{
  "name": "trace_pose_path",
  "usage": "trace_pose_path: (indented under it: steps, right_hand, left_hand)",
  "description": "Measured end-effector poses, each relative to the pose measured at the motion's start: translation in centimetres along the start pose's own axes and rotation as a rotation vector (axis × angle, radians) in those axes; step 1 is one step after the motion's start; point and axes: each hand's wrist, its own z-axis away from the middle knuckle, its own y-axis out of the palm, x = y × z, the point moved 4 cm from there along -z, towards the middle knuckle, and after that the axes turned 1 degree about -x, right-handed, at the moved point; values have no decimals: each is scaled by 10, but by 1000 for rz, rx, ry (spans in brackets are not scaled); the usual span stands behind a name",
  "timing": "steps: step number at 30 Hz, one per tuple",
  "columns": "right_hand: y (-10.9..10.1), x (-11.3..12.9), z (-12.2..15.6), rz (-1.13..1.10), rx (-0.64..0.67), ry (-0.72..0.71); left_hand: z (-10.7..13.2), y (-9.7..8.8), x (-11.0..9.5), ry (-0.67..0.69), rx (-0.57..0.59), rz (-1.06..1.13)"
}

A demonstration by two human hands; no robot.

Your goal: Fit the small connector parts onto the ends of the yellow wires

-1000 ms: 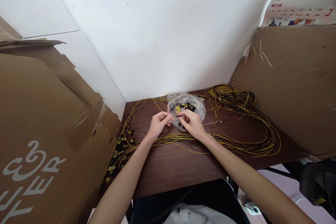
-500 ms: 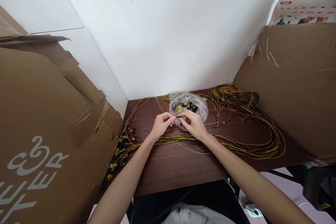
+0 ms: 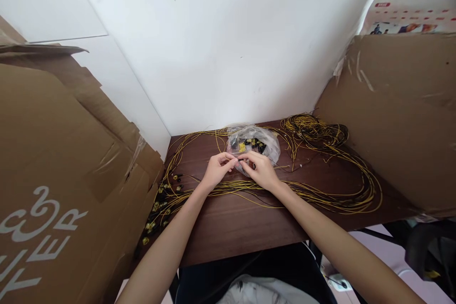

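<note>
My left hand (image 3: 218,170) and my right hand (image 3: 260,169) meet fingertip to fingertip over a dark wooden table (image 3: 242,221). Both pinch something thin and small between them, probably a yellow wire end with a small black part, too small to make out. Just behind the hands lies a clear plastic bag (image 3: 253,144) holding small black and yellow parts. Long yellow wires (image 3: 320,194) run under my hands across the table. Finished ends with small black and yellow connectors (image 3: 160,204) gather at the table's left edge.
A tangled coil of yellow wire (image 3: 311,130) lies at the back right. Large cardboard sheets stand on the left (image 3: 60,175) and on the right (image 3: 399,118), boxing the table in. A white wall (image 3: 228,47) rises behind. A dark chair (image 3: 427,247) shows at lower right.
My fingertips have drawn slightly closer together over the small part. The view has shifted a little; the wires and bag lie where they were.
</note>
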Motion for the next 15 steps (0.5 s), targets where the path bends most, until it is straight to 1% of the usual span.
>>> trace_pose_path:
  steps: [6, 15]
  right_hand:
    - [0, 0, -1, 13, 15, 4]
    - [2, 1, -1, 8, 34, 24]
  left_hand:
    - [0, -1, 2, 6, -7, -15]
    - [1, -1, -4, -16, -40, 18]
